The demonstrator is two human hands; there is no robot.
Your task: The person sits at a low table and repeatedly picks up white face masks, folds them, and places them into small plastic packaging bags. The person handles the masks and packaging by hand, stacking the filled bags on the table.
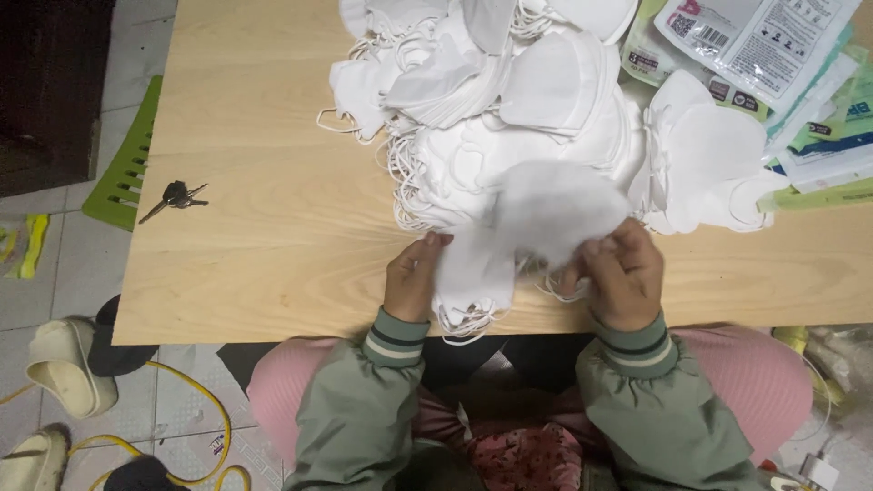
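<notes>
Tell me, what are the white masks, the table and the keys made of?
The white masks look like soft, matte, fabric-like sheet with stretchy ear loops, probably non-woven. The table shows pale wood grain, wood or a wood-look laminate. The keys look like dark metal, though small.

A heap of masks [509, 100] lies on the far middle of the tabletop [273, 236]. To its right sit packets [773, 55], partly under the heap's edge. Keys [175, 197] lie well apart to the left. At the near edge, the left hand [414, 277] and right hand [623, 273] hold one mask [536, 223] between them, just before the heap.
</notes>
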